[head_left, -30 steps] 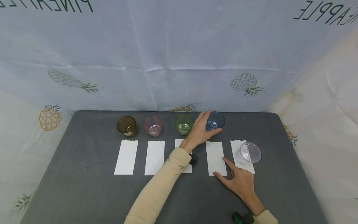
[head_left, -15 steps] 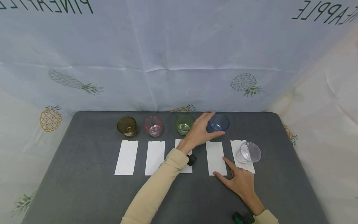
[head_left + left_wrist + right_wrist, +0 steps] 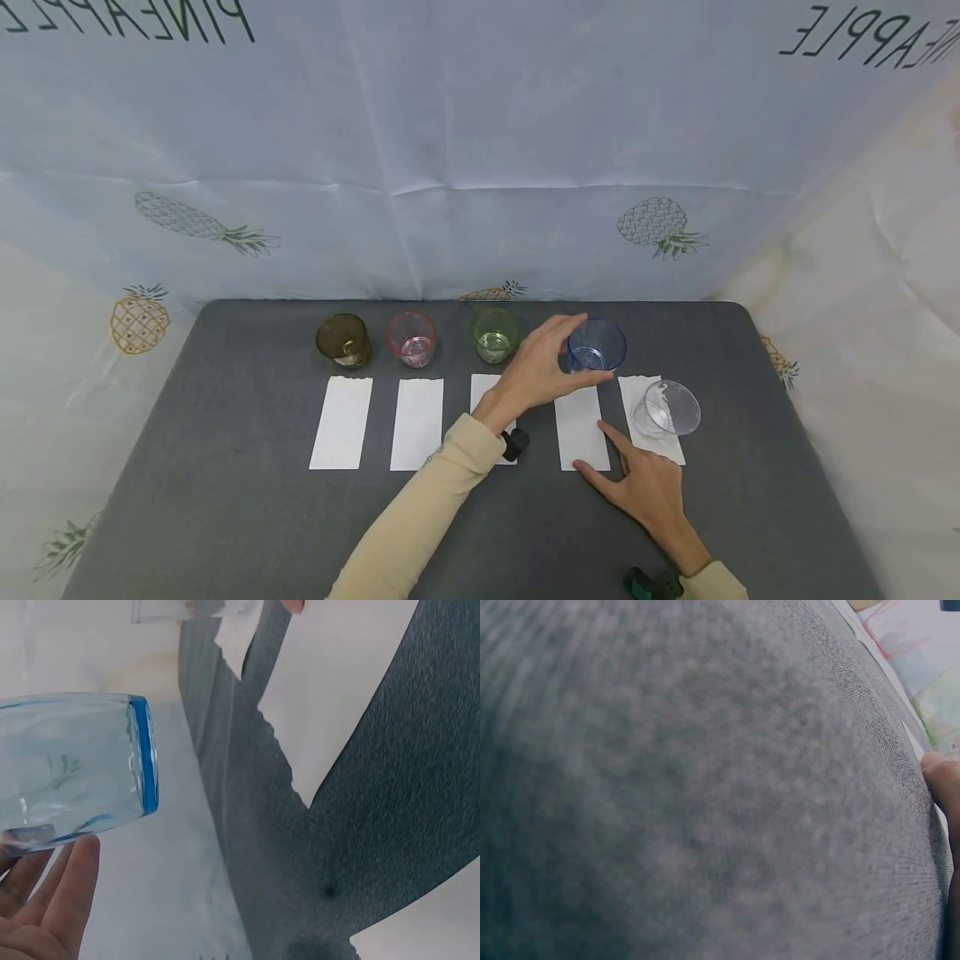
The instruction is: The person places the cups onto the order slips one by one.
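Observation:
My left hand [image 3: 538,365] grips a blue glass [image 3: 600,343] near the back of the table, thumb in front and fingers behind. In the left wrist view the blue glass [image 3: 75,769] is raised, with its bright blue rim and fingers [image 3: 73,885] against its side. My right hand [image 3: 647,485] rests on the table with thumb and index finger spread, their tips touching the right and lower edges of a white paper strip [image 3: 581,429]. A clear glass [image 3: 678,410] stands on another strip [image 3: 636,388] to the right. In the right wrist view only a fingertip [image 3: 934,761] shows.
Along the back of the grey table [image 3: 225,500] stand a brown glass [image 3: 343,337], a pink glass [image 3: 411,337] and a green glass [image 3: 495,333]. In front of them lie white strips [image 3: 341,423], one partly under my left arm. A pineapple-print cloth [image 3: 450,125] hangs behind.
My left hand has carried the blue glass rightward and toward me, from the back row to just behind the fourth strip. My right hand has stayed in place.

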Demonstrator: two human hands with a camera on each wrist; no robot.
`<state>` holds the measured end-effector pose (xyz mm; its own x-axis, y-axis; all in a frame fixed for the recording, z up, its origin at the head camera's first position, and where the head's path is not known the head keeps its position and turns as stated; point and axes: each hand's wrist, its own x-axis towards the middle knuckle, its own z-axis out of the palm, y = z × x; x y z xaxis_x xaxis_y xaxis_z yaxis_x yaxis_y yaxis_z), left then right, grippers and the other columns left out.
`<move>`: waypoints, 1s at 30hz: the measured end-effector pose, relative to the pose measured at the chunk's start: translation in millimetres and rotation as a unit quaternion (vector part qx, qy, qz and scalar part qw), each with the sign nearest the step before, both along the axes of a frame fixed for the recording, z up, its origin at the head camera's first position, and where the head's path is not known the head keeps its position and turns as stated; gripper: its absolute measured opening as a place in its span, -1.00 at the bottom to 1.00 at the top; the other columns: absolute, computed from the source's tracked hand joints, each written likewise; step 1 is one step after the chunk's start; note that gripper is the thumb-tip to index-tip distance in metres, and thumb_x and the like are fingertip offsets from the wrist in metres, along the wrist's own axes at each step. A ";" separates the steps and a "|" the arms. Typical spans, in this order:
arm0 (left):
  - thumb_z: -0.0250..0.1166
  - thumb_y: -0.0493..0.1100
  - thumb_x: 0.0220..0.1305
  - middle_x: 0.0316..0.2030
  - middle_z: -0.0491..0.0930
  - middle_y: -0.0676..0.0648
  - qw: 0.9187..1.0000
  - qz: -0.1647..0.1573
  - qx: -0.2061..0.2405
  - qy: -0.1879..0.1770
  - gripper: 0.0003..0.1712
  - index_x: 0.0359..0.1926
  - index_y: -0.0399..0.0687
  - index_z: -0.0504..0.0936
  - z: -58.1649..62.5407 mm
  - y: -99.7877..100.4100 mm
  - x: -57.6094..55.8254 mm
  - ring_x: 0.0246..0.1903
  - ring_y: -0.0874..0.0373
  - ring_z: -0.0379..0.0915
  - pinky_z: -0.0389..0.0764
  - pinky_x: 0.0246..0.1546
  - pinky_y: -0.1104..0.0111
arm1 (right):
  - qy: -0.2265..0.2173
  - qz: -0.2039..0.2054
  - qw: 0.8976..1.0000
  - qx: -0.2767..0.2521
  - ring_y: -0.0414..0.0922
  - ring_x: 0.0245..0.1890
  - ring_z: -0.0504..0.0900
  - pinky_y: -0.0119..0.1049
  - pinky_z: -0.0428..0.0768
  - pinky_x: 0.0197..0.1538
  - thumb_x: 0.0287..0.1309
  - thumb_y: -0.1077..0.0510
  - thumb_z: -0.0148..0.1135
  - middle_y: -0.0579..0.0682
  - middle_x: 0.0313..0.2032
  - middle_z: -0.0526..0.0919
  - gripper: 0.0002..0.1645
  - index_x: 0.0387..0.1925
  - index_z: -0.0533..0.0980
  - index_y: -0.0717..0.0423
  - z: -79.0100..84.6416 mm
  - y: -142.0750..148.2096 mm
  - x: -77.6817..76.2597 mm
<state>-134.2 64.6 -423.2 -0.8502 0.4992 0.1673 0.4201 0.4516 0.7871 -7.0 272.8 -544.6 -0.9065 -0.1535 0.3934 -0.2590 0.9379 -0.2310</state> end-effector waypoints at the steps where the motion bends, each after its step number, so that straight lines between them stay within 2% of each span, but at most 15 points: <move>1: 0.54 0.19 0.12 0.38 0.44 -0.12 1.000 -0.002 0.003 -0.002 0.05 0.53 -0.07 0.31 0.0 0.0 1.8 0.20 0.01 0.58 0.66 0.17 0.30 | 0.002 0.000 1.000 0.000 -0.42 -0.73 -0.08 -0.47 -0.12 -0.64 -0.16 -0.57 0.43 -0.33 -0.77 0.10 -0.09 0.08 0.70 -0.06 -0.3 0.1 0.0; 8: 0.56 0.18 0.10 0.38 0.44 -0.09 1.000 -0.004 0.017 -0.012 0.04 0.51 -0.05 0.33 0.0 0.9 12.9 0.17 0.05 0.62 0.68 0.12 0.36 | 0.017 0.007 1.000 0.001 -0.43 -0.74 -0.09 -0.48 -0.12 -0.64 -0.08 -0.63 0.32 -0.33 -0.76 0.11 -0.08 0.07 0.70 -0.05 -2.5 0.9 -0.5; 16: 0.55 0.20 0.10 0.38 0.46 -0.08 1.000 -0.004 0.014 0.001 0.03 0.50 -0.05 0.35 0.7 0.6 25.3 0.19 0.09 0.60 0.66 0.12 0.43 | 0.005 0.004 1.000 0.005 -0.41 -0.74 -0.09 -0.47 -0.12 -0.64 -0.15 -0.59 0.40 -0.33 -0.76 0.10 -0.09 0.08 0.70 -0.06 -0.7 0.1 -0.3; 22: 0.57 0.18 0.08 0.37 0.46 -0.07 1.000 -0.004 0.016 0.000 0.04 0.50 -0.06 0.35 -3.3 0.4 33.9 0.21 0.12 0.58 0.65 0.13 0.45 | 0.014 0.006 1.000 0.007 -0.42 -0.75 -0.08 -0.47 -0.12 -0.65 -0.11 -0.61 0.35 -0.33 -0.76 0.11 -0.08 0.08 0.70 -0.05 -1.3 0.5 -0.2; 27: 0.59 0.17 0.05 0.36 0.48 -0.05 1.000 0.001 0.022 0.008 0.04 0.49 -0.06 0.37 -8.9 0.4 39.9 0.21 0.17 0.57 0.60 0.12 0.56 | 0.020 0.007 1.000 0.004 -0.43 -0.74 -0.10 -0.48 -0.14 -0.64 -0.08 -0.62 0.32 -0.34 -0.77 0.10 -0.08 0.07 0.71 -0.04 -1.9 0.6 -0.3; 30: 0.60 0.15 0.04 0.35 0.49 -0.08 1.000 0.001 0.029 0.010 0.04 0.48 -0.09 0.38 -12.2 -0.2 42.7 0.22 0.15 0.57 0.59 0.12 0.57 | 0.028 0.009 1.000 0.002 -0.44 -0.74 -0.09 -0.49 -0.15 -0.64 -0.03 -0.65 0.26 -0.34 -0.77 0.10 -0.09 0.01 0.72 -0.03 -2.5 0.8 -0.6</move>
